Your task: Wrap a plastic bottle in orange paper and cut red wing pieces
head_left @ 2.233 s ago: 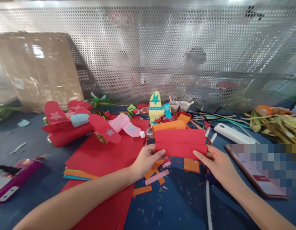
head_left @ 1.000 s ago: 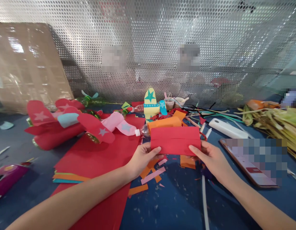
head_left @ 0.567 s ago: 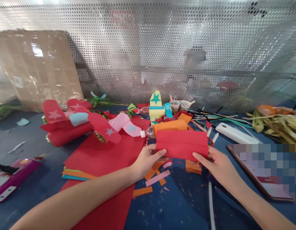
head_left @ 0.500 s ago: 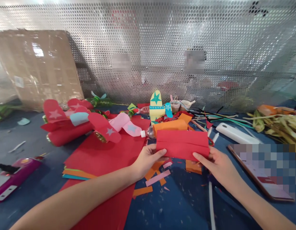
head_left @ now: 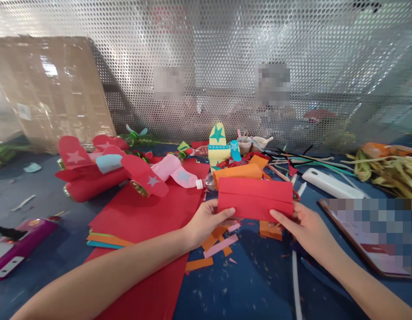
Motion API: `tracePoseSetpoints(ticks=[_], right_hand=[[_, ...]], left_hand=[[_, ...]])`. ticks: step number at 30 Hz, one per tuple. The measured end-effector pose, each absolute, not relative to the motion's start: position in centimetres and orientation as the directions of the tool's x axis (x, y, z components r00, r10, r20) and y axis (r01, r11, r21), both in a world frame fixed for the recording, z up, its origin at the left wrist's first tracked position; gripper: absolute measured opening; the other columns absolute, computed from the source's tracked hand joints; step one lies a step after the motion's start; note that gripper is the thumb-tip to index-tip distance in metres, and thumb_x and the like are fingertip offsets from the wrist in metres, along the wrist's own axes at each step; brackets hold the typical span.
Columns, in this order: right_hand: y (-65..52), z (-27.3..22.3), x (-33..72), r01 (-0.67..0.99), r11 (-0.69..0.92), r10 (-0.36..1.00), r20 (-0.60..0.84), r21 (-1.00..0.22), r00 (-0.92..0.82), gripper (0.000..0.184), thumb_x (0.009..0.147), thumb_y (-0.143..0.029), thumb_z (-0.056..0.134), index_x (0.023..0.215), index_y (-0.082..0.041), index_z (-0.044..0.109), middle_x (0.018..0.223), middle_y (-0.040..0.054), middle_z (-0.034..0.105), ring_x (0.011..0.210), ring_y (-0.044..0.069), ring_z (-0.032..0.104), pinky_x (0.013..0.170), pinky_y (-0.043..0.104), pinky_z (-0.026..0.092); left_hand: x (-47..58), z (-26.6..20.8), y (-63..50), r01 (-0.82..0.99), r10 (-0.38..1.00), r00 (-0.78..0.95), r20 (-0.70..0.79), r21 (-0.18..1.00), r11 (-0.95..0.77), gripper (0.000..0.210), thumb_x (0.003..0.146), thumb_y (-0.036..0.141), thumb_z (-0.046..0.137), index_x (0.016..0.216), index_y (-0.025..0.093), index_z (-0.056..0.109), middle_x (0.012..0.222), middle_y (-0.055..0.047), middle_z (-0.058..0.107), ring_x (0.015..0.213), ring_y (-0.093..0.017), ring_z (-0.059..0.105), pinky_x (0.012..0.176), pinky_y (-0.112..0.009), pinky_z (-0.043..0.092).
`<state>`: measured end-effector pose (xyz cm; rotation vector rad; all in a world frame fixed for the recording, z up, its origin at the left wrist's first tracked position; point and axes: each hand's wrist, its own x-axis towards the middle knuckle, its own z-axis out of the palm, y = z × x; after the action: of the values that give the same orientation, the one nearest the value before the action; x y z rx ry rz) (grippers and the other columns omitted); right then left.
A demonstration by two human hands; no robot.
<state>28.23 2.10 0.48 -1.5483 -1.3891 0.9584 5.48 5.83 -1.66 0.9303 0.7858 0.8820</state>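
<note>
A piece of red paper [head_left: 255,195], folded into a flat rectangle with a lengthwise crease, is held up above the table. My left hand [head_left: 210,222] pinches its lower left corner, thumb in front and fingers behind. At its lower right end my right hand [head_left: 304,226] grips it the same way. Just behind the paper lies a clear plastic bottle [head_left: 210,181] with a white cap, wrapped in orange paper [head_left: 239,172]. Below my hands, orange and pink paper scraps [head_left: 221,246] are scattered on the blue tabletop.
Red paper sheets [head_left: 149,222] lie at left, beside red paper-and-bottle airplanes [head_left: 95,182]. A yellow plane [head_left: 218,146] stands behind. At right are a phone [head_left: 366,240], a white long tool [head_left: 332,183] and dried husks [head_left: 392,171]. A purple power strip [head_left: 26,244] and cardboard [head_left: 55,93] are at left.
Both hands still hold the red paper in nearly the same place. The whole view has shifted slightly; nothing has been taken up or let go.
</note>
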Motion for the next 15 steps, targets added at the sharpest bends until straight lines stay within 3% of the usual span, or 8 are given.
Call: tracePoseSetpoints(ticks=[8, 15], right_hand=[[1.90, 0.79, 28.04, 0.344, -0.082, 0.991, -0.039, -0.935, 0.128, 0.049, 0.065, -0.066, 0.068, 0.084, -0.021, 0.067, 0.072, 0.0082, 0.076, 0.068, 0.029, 0.073, 0.063, 0.037, 0.061], [2.10, 0.31, 28.40, 0.380, -0.099, 0.990, -0.052, -0.920, 0.131, 0.052, 0.065, -0.065, 0.068, 0.090, -0.019, 0.068, 0.074, 0.0098, 0.077, 0.069, 0.030, 0.073, 0.066, 0.038, 0.060]], left_hand=[[5.46, -1.58, 5.84, -0.265, 0.882, 0.423, -0.206, 0.903, 0.338, 0.046, 0.059, 0.044, 0.086, 0.089, 0.012, 0.073, 0.092, -0.012, 0.076, 0.083, -0.024, 0.074, 0.080, -0.032, 0.058], [5.52, -1.84, 5.78, -0.289, 0.890, 0.413, -0.194, 0.899, 0.330, 0.045, 0.059, 0.045, 0.086, 0.086, 0.011, 0.074, 0.090, -0.012, 0.077, 0.083, -0.025, 0.074, 0.082, -0.034, 0.058]])
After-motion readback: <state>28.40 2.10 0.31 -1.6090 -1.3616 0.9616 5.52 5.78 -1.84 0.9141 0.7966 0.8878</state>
